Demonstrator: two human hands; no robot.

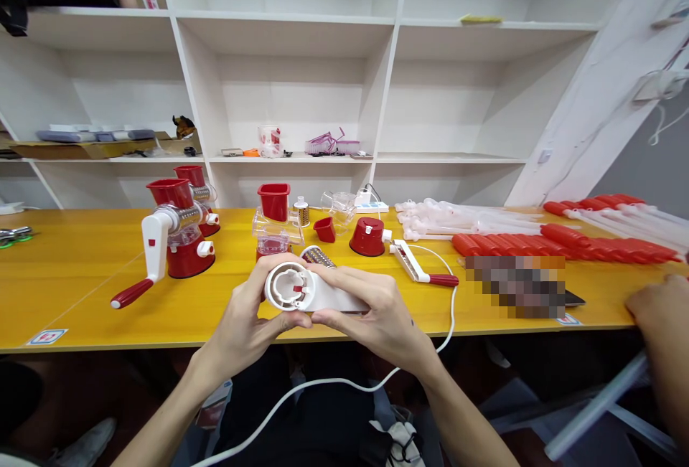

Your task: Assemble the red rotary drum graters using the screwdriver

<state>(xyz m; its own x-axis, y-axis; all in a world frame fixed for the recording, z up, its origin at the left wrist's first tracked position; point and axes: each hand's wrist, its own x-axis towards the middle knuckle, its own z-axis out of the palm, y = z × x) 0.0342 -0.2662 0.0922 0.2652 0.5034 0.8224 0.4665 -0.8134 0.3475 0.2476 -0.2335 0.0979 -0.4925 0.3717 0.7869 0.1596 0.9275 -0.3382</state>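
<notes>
Both my hands hold a white plastic grater housing (317, 291) with a round ring end, just above the front edge of the yellow table (80, 266). My left hand (247, 320) grips the ring end with curled fingers. My right hand (377, 309) wraps the housing's long body. A metal grater drum (319, 257) lies right behind them. Behind that stand a clear base with a red hopper (274, 219), a small red cup (325, 229) and a red dome base (368, 237). A white crank with a red grip (423, 270) lies to the right.
Two assembled red-and-white rotary graters (177, 234) stand at the left. Red and white long parts (565, 237) cover the table's right. A white cable (323, 384) hangs off the edge. Another person's hand (659, 316) rests at the far right. White shelves (291, 94) rise behind.
</notes>
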